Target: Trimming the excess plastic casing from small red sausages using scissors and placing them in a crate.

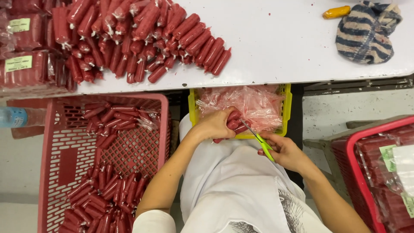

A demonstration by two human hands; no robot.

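The left hand (215, 125) has its grip closed around a few red sausages (234, 121). Just right of it, the right hand (284, 152) has its grip closed on green-handled scissors (260, 140), blades touching the sausages. Directly beyond both grips sits a yellow basket (285, 105) of pink plastic wrappers (254, 105), under the counter (276, 47) edge.

Your scissors (260, 140) show shiny metal blades and green plastic handles; the sausages (233, 121) wear glossy red casing.
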